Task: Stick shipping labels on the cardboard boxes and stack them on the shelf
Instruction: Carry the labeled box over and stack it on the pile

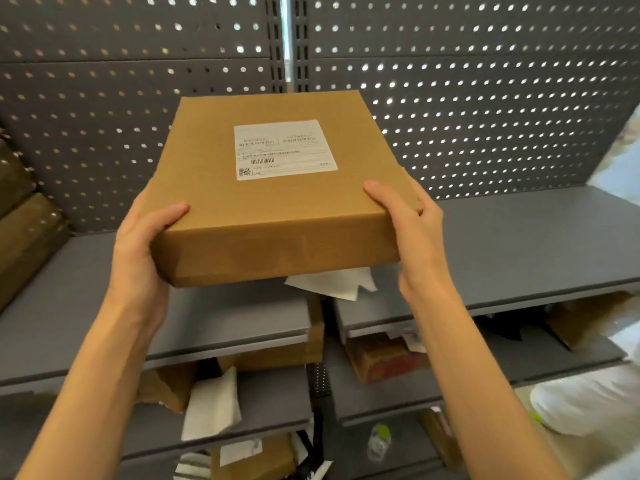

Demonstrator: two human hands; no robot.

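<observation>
Both hands grasp the cardboard box (277,199) by its near corners above the grey shelf (519,244), the left hand (145,244) and right hand (412,230) with thumbs on top, fingers hidden beneath, while its shipping label (284,149) shows print too blurred to read.

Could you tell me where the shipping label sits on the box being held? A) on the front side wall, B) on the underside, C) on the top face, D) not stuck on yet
C: the white shipping label lies flat on the top face of the cardboard box, which the left hand and right hand grip by its sides.
</observation>
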